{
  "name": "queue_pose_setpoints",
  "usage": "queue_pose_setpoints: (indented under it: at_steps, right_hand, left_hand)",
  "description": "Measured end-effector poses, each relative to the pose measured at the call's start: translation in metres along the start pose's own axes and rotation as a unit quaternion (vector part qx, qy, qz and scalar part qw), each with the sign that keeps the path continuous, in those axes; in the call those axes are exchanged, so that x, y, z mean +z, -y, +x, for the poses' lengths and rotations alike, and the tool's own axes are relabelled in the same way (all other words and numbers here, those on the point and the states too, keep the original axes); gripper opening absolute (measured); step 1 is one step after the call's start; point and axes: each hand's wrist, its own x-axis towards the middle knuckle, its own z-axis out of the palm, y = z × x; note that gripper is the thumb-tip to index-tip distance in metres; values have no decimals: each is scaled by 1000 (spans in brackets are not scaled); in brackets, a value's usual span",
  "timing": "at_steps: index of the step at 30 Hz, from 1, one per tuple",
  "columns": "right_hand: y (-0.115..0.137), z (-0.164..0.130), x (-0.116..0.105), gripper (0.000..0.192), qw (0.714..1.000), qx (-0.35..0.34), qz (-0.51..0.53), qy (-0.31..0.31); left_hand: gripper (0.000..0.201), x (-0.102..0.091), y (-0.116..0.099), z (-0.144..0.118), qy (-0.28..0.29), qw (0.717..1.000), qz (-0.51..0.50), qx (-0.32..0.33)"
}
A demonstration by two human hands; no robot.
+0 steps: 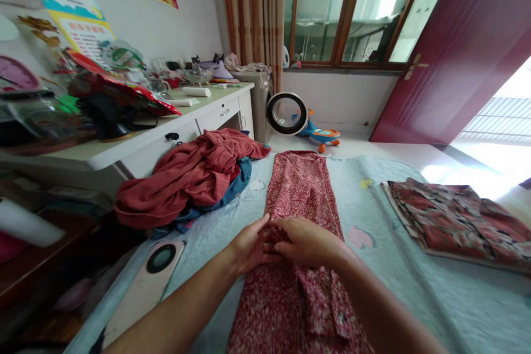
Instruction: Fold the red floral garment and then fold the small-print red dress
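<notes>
A long red garment with a fine pale speckled print (305, 188) lies lengthwise on the light-blue bed cover, narrowed into a strip. Over its middle, my left hand (254, 246) is at the left edge, thumb raised and fingers reaching inward, apart from the thumb. My right hand (309, 240) lies across the cloth from the right, its fingers pointing left and meeting the left fingers. Both hands look open, with no cloth visibly gripped. Nearer to me, the garment shows a placket or cuff-like flap with a small button.
A heap of rust-red clothing (186, 177) with blue cloth beneath lies left. Near it is a pale phone (145, 290). A folded floral garment (456, 221) lies right. Beyond stand a cluttered desk (136, 155), a washing machine with its round door open (287, 113), and a blue-orange ride-on toy (319, 134).
</notes>
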Motion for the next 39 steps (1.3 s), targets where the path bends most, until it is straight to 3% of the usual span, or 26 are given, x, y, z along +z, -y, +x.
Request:
queue_pose_setpoints:
  at_steps: [3,6,11,15,18,21,25,28,32,34,39]
  right_hand:
    - [6,-14,10,42,1000,-7,18,4]
    - [5,-29,13,41,998,-13,61,-10]
    - [-19,-52,19,31,994,52,72,-60]
    - [-34,-67,32,28,988,127,27,-84]
    - [-33,-74,49,33,991,109,19,-79]
    - [-27,-75,68,52,993,74,18,-94]
    - [-18,-71,85,62,985,96,26,-143]
    - [-14,-67,89,54,976,121,67,-169]
    - [-12,-68,92,29,957,148,152,-199]
    - [-9,-70,93,21,958,143,159,-191]
    - [2,-76,91,16,972,144,104,-152]
  left_hand:
    - [41,-1,9,-10,19,1000,-15,5]
    - [40,2,17,-18,-5,1000,13,27]
    - [77,11,33,-29,-66,983,111,133]
    - [92,11,46,-34,-69,966,173,180]
    - [90,6,53,-35,-61,951,227,200]
    - [88,3,55,-33,-48,942,241,230]
    - [80,5,56,-32,-54,945,216,239]
    - [69,8,56,-40,-75,956,169,230]
    - [62,7,55,-61,-45,989,70,120]
    - [62,4,56,-68,-33,993,66,90]
    - [39,-5,65,-67,-60,960,190,198]
